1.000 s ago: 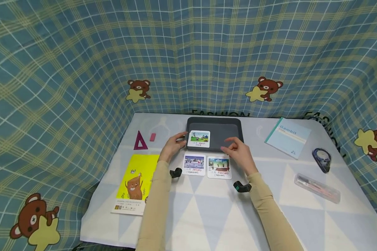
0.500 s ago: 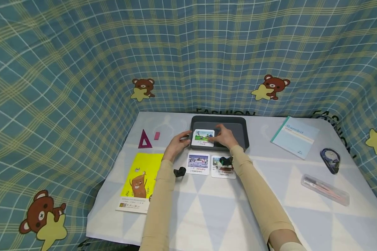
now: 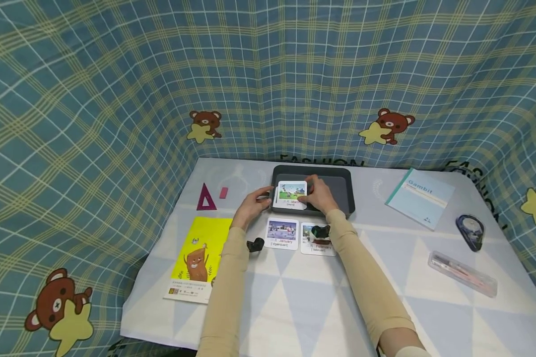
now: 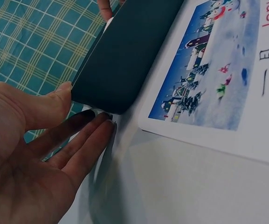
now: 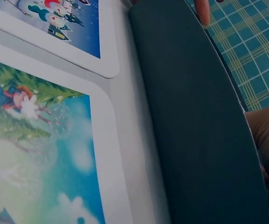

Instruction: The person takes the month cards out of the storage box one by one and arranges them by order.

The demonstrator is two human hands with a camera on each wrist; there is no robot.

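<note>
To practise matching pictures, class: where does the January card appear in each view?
Head: January card, just below the centre, in front of the dark tray.
Left wrist: January card, upper right, partly cut off.
Right wrist: January card, upper left, partly cut off.
Shared landmark: the dark tray, in every view.

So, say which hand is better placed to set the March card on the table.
Right, probably: the right hand pinches the March card by its right edge, while the left hand is at the left end of the tray, holding no card.

"January" card (image 3: 282, 234), "February" card (image 3: 311, 246), "Gambit" notebook (image 3: 422, 199)
</note>
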